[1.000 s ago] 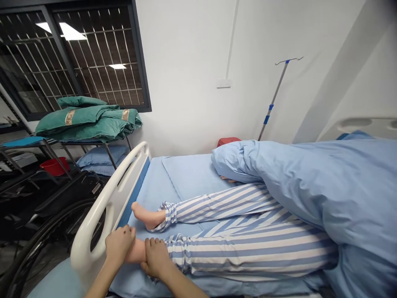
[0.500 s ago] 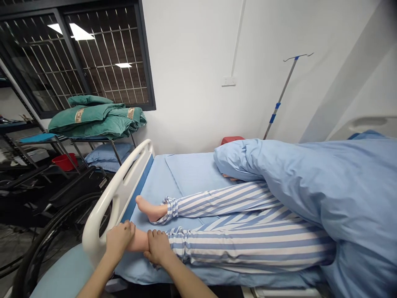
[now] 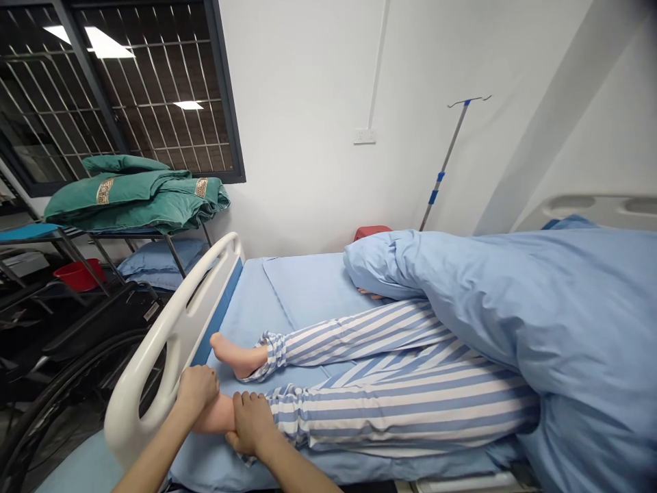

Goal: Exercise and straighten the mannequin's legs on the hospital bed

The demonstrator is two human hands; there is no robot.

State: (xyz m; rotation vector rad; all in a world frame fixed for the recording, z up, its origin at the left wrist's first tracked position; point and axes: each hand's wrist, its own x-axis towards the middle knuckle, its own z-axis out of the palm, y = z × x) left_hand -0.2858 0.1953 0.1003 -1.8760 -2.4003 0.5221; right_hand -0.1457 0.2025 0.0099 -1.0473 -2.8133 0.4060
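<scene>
A figure in blue-and-white striped trousers [image 3: 390, 404] lies on a hospital bed [image 3: 308, 294], its upper body under a light blue duvet [image 3: 538, 308]. My left hand [image 3: 195, 392] is wrapped round the near foot [image 3: 218, 415] by the toes. My right hand [image 3: 251, 423] grips the same leg at the ankle, on the trouser cuff. The far foot [image 3: 233, 355] rests bare on the sheet just beyond.
A white footboard [image 3: 164, 342] stands right beside my left hand. A wheelchair [image 3: 66, 370] is parked left of the bed. Folded green blankets [image 3: 138, 195] lie on a rack under the barred window. An IV pole [image 3: 446, 161] leans at the far wall.
Both hands keep their hold on the near foot and ankle. The view has swung slightly, back to the left; the hands and leg have barely shifted.
</scene>
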